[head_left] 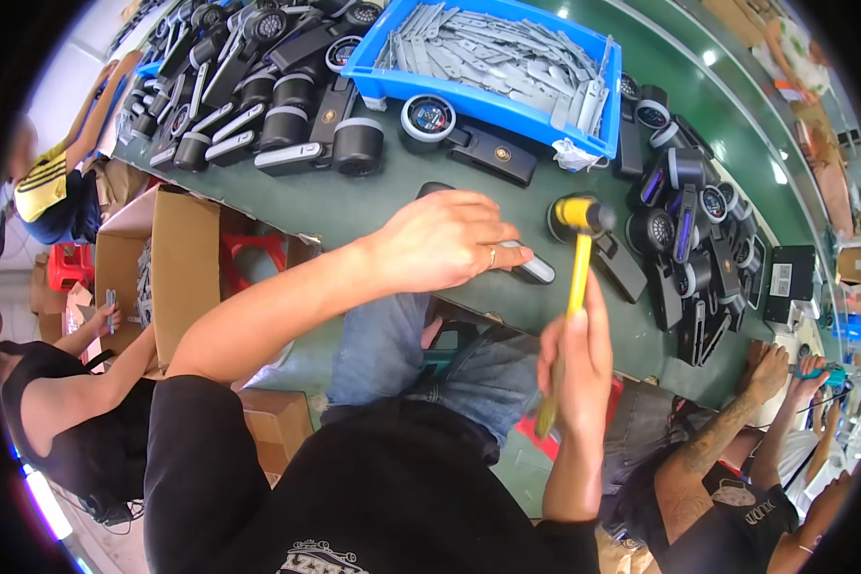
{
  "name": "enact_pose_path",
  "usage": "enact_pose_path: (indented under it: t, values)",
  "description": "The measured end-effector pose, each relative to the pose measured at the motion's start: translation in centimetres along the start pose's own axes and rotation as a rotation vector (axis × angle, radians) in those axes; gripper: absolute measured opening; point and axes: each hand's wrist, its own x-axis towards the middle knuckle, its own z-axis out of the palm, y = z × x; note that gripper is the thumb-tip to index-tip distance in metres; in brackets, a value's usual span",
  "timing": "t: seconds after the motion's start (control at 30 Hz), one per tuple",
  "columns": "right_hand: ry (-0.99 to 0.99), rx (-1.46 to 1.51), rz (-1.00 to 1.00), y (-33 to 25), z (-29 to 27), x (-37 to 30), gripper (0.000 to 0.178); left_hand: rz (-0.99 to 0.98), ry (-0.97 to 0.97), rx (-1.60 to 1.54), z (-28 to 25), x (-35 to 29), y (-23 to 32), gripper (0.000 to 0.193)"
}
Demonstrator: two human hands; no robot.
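Observation:
My left hand (454, 241) lies over a black handheld device with a grey side strip (538, 272), pressing it on the green tabletop near the front edge. The fingers close over it and hide most of its body. My right hand (581, 368) grips the handle of a small mallet (578, 277) with a yellow-and-black head. The mallet stands head up, to the right of the device. Behind its head, another black device (622, 268) rests on the table, its round end partly covered.
A blue bin (614, 96) of grey strips stands at the back. Black devices crowd the left (285, 126) and right (691, 230); one with a round dial (428, 119) lies before the bin. Below left is a cardboard box (187, 277). Co-workers sit on both sides.

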Motion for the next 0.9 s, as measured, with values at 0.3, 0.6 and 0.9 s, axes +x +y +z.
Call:
enact_pose_path:
  t: [0.3, 0.6, 0.9]
  values:
    - [0.066, -0.244, 0.059, -0.9, -0.6, -6.5, 0.053, -0.017, 0.028, -0.065, 0.2, 0.2, 0.0, 0.029]
    - [-0.043, -0.553, -0.002, 0.7, -1.2, -5.4, 0.055, -0.046, -0.021, -0.111, -0.3, 0.3, 0.5, 0.028]
    - [0.104, -0.186, -0.004, 0.7, -1.3, -7.2, 0.056, -0.046, -0.009, -0.110, 0.0, 0.2, 0.4, 0.027]
